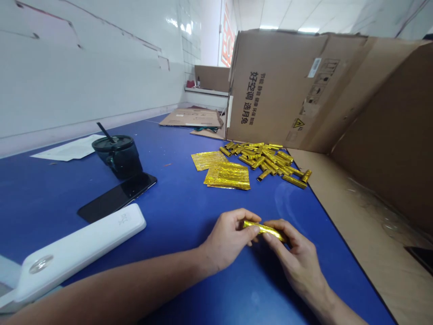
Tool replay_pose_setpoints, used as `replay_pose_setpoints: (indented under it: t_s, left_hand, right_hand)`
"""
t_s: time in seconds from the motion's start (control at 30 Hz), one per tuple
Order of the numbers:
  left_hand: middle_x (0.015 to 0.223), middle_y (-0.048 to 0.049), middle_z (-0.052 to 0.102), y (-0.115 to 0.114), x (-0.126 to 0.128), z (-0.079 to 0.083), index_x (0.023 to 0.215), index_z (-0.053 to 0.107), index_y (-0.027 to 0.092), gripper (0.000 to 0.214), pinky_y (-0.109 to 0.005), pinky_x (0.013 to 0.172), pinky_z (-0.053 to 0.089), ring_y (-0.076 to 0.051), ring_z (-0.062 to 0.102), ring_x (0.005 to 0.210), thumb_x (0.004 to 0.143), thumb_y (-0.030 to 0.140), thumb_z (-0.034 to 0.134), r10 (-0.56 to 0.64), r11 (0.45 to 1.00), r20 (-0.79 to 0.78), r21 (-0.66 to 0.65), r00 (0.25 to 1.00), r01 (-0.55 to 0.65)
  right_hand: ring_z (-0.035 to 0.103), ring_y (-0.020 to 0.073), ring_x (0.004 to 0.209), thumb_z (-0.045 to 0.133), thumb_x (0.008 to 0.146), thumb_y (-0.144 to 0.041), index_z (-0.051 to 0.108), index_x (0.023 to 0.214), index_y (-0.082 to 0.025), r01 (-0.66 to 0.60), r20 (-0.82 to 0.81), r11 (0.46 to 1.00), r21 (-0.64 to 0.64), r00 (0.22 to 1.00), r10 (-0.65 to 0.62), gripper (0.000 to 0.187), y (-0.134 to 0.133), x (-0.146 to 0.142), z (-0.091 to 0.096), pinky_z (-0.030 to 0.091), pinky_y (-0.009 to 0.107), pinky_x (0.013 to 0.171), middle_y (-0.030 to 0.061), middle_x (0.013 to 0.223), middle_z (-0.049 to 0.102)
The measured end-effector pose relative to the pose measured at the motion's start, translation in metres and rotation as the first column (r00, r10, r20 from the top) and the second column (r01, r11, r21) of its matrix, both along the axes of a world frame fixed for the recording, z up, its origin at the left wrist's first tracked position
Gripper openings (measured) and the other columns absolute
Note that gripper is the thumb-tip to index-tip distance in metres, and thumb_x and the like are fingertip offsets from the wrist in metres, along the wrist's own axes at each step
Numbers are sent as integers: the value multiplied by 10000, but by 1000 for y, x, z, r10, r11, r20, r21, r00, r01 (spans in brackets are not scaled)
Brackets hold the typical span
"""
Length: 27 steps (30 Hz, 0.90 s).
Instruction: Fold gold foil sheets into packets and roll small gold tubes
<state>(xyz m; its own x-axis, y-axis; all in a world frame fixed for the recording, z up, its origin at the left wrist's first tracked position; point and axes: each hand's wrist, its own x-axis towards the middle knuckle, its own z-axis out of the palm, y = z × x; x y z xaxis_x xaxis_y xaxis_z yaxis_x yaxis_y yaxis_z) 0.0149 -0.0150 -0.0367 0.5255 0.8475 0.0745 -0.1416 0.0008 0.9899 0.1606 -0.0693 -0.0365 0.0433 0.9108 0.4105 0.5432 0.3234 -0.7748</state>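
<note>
Between my two hands, just above the blue tabletop, is a narrow tube of shiny gold foil paper (267,230). My left hand (228,234) pinches its left end, with the thumb on the near side and the fingers behind. At the right end, my right hand (296,253) grips it between thumb and fingers. Part of the tube is covered by the fingertips. Beyond my hands lie flat gold foil sheets (228,176), partly overlapping. To their right is a loose heap of similar gold foil tubes (270,160), some showing open ends.
On the left of the blue table (176,203) are a white elongated device (81,253), a black phone (118,196), a dark lidded cup with a straw (118,155) and white paper (67,146). A large cardboard box (280,90) stands behind the heap, its open side along the right table edge.
</note>
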Motion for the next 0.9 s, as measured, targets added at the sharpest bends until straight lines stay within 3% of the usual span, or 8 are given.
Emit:
replay_pose_setpoints:
  t_s: [0.3, 0.47, 0.73, 0.9]
  left_hand:
    - [632, -5, 560, -2, 1, 7, 789, 545, 109, 201, -203, 492, 415, -103, 537, 570, 631, 209, 618, 41, 988, 44, -148, 998, -34]
    - [617, -1, 575, -2, 2, 8, 778, 562, 106, 178, -196, 491, 415, -82, 524, 526, 644, 210, 616, 44, 992, 51, -118, 998, -38]
    - [506, 5, 562, -2, 1, 10, 736, 581, 116, 241, -215, 448, 414, -101, 529, 448, 639, 328, 640, 40, 990, 15, -133, 999, -38]
    - [527, 6, 562, -1, 1, 9, 780, 562, 110, 252, -195, 434, 405, -97, 539, 457, 680, 338, 596, 55, 988, 39, -143, 998, -49]
  right_hand:
    - [549, 132, 593, 488, 794, -266, 580, 858, -195, 0, -48, 997, 72, 999, 4, 132, 0, -3, -1, 449, 229, 532, 22, 717, 581]
    - [564, 142, 662, 527, 772, -261, 568, 884, -200, 6, -39, 997, 82, 999, -3, 135, 1, -3, -2, 461, 239, 584, 27, 770, 593]
    - [537, 130, 580, 497, 794, -248, 606, 814, -195, -37, -75, 997, 65, 996, 42, 123, 0, -3, 0, 444, 239, 526, 21, 669, 581]
    - [549, 126, 560, 502, 789, -261, 609, 804, -201, -2, -95, 998, 65, 995, 8, 123, -1, -4, 0, 450, 231, 524, 10, 656, 586]
